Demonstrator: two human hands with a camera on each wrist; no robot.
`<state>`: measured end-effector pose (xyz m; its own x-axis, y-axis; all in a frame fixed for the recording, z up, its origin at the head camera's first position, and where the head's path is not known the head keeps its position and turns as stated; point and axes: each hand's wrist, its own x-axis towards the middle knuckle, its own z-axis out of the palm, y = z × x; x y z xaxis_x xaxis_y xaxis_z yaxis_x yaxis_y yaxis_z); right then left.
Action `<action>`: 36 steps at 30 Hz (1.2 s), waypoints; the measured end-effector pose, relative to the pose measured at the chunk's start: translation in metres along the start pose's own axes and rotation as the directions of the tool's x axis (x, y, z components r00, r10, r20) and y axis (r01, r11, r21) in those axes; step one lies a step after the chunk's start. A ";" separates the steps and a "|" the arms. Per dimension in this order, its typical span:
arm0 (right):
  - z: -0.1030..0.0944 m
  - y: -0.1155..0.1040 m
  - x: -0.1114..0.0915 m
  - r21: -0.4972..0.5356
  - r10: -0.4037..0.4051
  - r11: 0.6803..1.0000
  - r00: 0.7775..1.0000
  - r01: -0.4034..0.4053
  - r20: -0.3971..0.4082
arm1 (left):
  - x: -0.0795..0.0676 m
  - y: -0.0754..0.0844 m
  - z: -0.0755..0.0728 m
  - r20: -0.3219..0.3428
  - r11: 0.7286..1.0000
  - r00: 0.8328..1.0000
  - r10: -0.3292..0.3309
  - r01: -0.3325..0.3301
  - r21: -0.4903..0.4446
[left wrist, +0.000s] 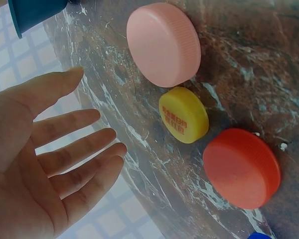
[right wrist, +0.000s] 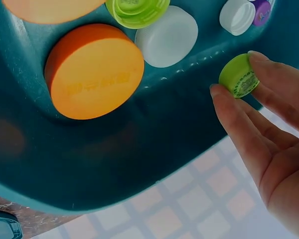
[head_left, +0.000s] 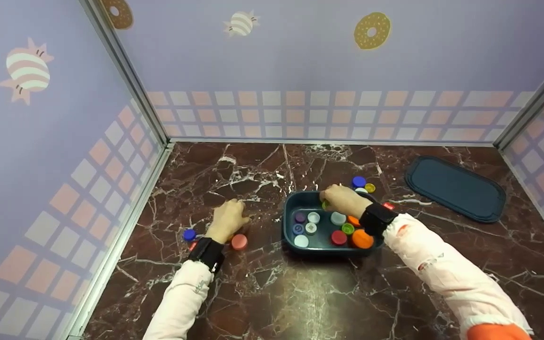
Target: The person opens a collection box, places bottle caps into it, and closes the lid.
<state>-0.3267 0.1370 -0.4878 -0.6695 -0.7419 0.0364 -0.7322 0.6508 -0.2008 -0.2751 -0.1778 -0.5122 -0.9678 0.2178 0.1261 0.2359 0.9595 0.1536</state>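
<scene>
Over the far side of a dark teal tray (head_left: 287, 222), my right hand (head_left: 345, 199) pinches a green bottle cap (right wrist: 239, 75) between thumb and fingertip. Several caps lie inside the tray, among them an orange cap (right wrist: 95, 72), a light green cap (right wrist: 138, 11), a white cap (right wrist: 168, 37) and a red cap (head_left: 339, 237). My left hand (head_left: 227, 219) hovers left of the tray with its fingers extended and holds nothing. Near it on the marble surface are a pink cap (left wrist: 162, 45), a yellow cap (left wrist: 183, 115), a red cap (left wrist: 240, 168) and a blue cap (head_left: 189, 234).
Behind the tray sit a blue cap (head_left: 359, 182) and a yellow cap (head_left: 370, 188), with a white one partly hidden. A dark teal lid (head_left: 456, 189) lies flat at the right. Patterned panels (head_left: 272, 71) enclose the back and both sides.
</scene>
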 end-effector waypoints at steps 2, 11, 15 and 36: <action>0.001 0.001 0.000 0.011 0.009 1.000 1.000 -0.009 0.007 | 0.000 0.000 0.001 -0.007 1.000 1.000 0.007 -0.007 -0.007; 0.003 0.002 0.002 0.033 0.040 0.999 0.999 -0.040 0.019 | -0.001 0.004 0.001 -0.011 1.000 1.000 0.009 -0.009 -0.002; 0.002 0.002 0.000 0.032 0.053 0.998 0.998 -0.054 0.018 | -0.003 0.005 0.000 -0.002 1.000 1.000 0.013 -0.013 -0.007; -0.017 0.006 -0.012 0.079 0.031 0.997 0.996 -0.025 -0.083 | -0.023 0.005 0.001 0.072 1.000 0.997 -0.003 0.003 0.004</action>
<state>-0.3255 0.1526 -0.4726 -0.7001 -0.7053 0.1113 -0.7033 0.6542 -0.2781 -0.2513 -0.1775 -0.5154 -0.9723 0.2273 0.0549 0.2330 0.9609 0.1496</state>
